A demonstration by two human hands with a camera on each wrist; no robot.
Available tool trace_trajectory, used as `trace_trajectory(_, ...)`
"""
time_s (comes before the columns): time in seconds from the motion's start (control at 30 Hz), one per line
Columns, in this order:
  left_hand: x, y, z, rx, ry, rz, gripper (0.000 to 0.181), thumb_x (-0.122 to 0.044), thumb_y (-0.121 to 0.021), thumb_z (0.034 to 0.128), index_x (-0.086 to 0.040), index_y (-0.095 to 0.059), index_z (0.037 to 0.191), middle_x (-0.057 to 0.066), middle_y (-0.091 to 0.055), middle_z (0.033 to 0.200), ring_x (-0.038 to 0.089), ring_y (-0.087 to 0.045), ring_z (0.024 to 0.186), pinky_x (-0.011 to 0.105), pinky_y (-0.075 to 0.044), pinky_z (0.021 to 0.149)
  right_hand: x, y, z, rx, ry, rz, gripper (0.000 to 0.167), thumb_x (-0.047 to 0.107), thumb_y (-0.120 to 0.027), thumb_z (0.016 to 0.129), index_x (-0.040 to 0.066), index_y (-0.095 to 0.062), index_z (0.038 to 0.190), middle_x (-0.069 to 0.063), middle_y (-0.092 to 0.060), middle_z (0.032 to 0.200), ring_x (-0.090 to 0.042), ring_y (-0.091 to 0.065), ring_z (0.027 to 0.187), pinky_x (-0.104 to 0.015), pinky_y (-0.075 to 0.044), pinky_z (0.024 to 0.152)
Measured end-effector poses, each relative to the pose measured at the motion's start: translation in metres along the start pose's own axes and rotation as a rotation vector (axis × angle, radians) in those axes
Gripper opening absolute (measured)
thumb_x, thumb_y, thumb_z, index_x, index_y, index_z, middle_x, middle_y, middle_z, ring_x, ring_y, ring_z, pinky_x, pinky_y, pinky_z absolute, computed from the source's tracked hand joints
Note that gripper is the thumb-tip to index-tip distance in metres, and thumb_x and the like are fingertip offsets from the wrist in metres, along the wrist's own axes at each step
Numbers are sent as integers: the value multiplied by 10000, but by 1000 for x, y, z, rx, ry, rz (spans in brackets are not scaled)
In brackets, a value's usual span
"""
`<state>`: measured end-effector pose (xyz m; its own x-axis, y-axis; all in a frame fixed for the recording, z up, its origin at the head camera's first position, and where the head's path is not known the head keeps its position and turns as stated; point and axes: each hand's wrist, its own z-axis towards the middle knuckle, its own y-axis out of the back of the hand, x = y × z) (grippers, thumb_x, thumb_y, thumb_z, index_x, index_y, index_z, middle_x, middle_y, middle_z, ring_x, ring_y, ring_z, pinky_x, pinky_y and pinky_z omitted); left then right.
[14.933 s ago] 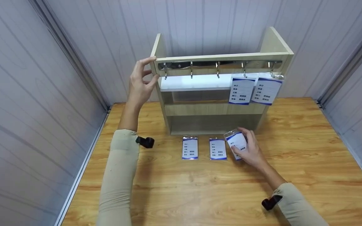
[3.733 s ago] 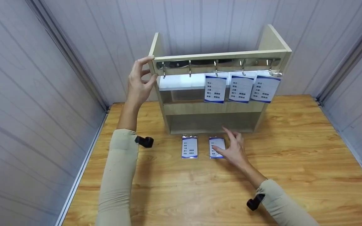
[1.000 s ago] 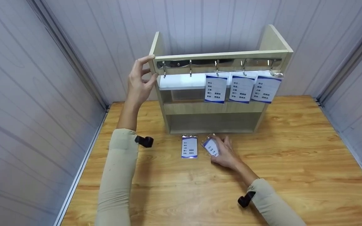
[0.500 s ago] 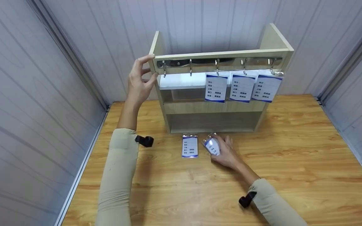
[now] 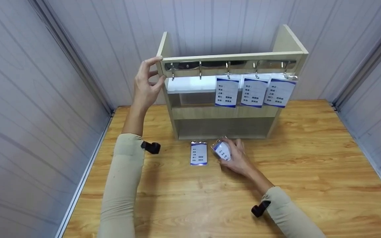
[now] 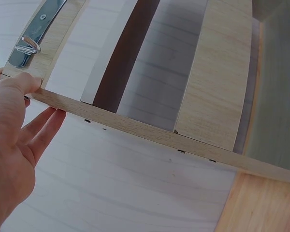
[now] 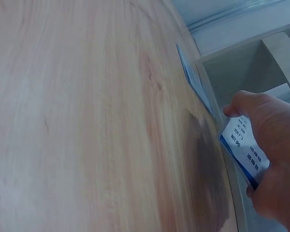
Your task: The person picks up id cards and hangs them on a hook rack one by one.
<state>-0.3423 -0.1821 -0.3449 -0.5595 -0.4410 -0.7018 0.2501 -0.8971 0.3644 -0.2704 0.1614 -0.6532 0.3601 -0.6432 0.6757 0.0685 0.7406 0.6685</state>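
Observation:
My left hand (image 5: 147,84) grips the upper left corner of a pale wooden shelf unit (image 5: 223,113), thumb in front and fingers around the side panel (image 6: 150,135) in the left wrist view. My right hand (image 5: 237,158) pinches an ID badge (image 5: 223,151) by its edge in front of the shelf. This badge is tilted, and my fingers cover part of it; in the right wrist view the badge (image 7: 244,147) is raised over the wood. Another badge (image 5: 198,153) lies flat to its left. Three badges, one of them the middle badge (image 5: 227,92), hang from hooks on the right.
A metal hook rail (image 5: 187,66) runs along the shelf's top front board. Its two left hooks, one of them the second hook (image 5: 200,70), carry nothing. The wooden tabletop (image 5: 190,201) reaches to pale panel walls (image 5: 38,99) on both sides and behind.
A badge first held in my right hand now hangs on the middle hook. My right hand has since picked up another badge from the table and tilted it. The left hand keeps its hold.

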Motion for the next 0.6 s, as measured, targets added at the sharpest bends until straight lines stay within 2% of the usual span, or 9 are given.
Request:
trace_trajectory(0.1, 1, 0, 0, -1, -15, 7, 532, 9, -714, 1036, -115, -611, 1543, 151, -596, 1606, 411, -764, 1314, 559, -726, 973, 20, 10, -4, -26, 21, 28, 917, 204, -924, 729, 162, -580, 1578, -199, -535, 1252, -306, -501, 1112, -320, -465, 871)
trace_trajectory(0.27, 3, 0, 0, 0, -43, 12, 527, 6, -717, 1035, -94, -617, 1542, 165, -603, 1589, 391, -775, 1290, 497, -739, 942, 59, 34, -10, -20, -14, 78, 877, 135, -896, 742, 82, -576, 1556, -246, -530, 1267, -373, -508, 1140, -375, -469, 875)
trace_trajectory(0.47, 3, 1, 1, 1, -76, 31, 531, -7, -731, 1030, -96, -622, 1542, 175, -608, 1574, 378, -782, 1266, 259, -713, 847, 73, 42, -10, -40, -51, 81, 869, 124, -907, 798, 121, -550, 1590, -201, -512, 1290, -322, -520, 1139, -342, -492, 875)
trace_trajectory(0.53, 3, 1, 1, 3, -83, 37, 535, -8, -730, 1030, -95, -621, 1546, 179, -609, 1569, 380, -781, 1266, 258, -713, 840, 74, 44, -10, -53, -41, 91, 869, 125, -910, 800, 129, -551, 1592, -187, -510, 1275, -301, -522, 1118, -324, -500, 862)
trace_trajectory(0.6, 2, 1, 1, 6, -85, 47, 546, -10, -728, 1031, -99, -616, 1558, 178, -611, 1569, 378, -778, 1271, 309, -727, 854, 74, 46, -10, -61, -25, 94, 868, 124, -915, 798, 128, -555, 1587, -179, -509, 1258, -290, -521, 1103, -309, -509, 840)
